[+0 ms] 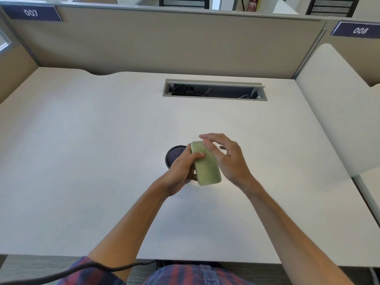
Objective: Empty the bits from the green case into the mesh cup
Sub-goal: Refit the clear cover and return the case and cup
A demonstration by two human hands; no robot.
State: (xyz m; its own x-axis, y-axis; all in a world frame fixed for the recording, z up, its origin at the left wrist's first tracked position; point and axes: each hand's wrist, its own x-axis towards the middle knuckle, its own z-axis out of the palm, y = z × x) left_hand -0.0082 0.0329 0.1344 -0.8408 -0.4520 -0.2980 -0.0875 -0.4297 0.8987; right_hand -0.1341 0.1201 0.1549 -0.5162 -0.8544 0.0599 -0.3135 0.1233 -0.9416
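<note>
head view, looking down on a white desk (102, 161) inside a beige-walled cubicle. both bare forearms reach in from the bottom edge and meet near the middle of the desk.

the left hand (183, 169) is wrapped around the green case (206, 164), fingers under its left long edge and the thumb pressed across its top face near the far end. the case is a flat, rounded-corner slab, pale green, held off the desk and tilted, its long axis running from far-left to near-right. it looks shut from this angle; no bits can be seen.

the right hand (226, 157) sits just to the right of the case with fingers spread and loosely curled, grasping nothing. one fingertip rests on or just over the far end of the case's top face; the blur there makes contact hard to judge. the palm lies close beside the case's right long edge.

the mesh cup (174, 154) stands on the desk directly below and to the left of the case, dark and round, mostly covered by the left hand, with only its far-left rim and a slice of mesh interior showing.

further back, a grey cable tray (213, 90) is set into the desk with its lid open. plates reading 007 (30, 12) and 008 (359, 30) hang on the partition wall.
</note>
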